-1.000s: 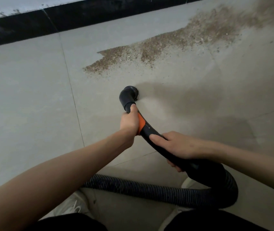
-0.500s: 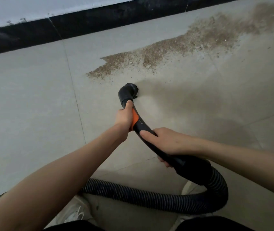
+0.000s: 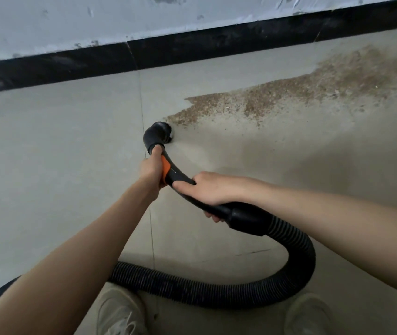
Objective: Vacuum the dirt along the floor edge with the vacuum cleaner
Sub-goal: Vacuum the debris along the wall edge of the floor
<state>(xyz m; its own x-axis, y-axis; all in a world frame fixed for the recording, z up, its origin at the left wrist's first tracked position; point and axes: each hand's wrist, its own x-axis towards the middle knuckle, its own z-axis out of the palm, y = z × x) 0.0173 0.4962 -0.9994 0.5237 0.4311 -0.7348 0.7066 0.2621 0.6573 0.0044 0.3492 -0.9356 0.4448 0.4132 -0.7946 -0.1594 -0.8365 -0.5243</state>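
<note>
Head view: you hold the vacuum cleaner's curved wand in both hands, its round brush nozzle on the floor at the near tip of the dirt.

Your left hand wraps the wand by the orange band, hiding part of it; your right hand grips lower, fingertips tucked underneath. The ribbed hose loops over your pale shoes and runs off the left edge. The dirt trails right, just short of the black skirting; bare tile lies to the left.

two hands, one vacuum hose, two shoes
</note>
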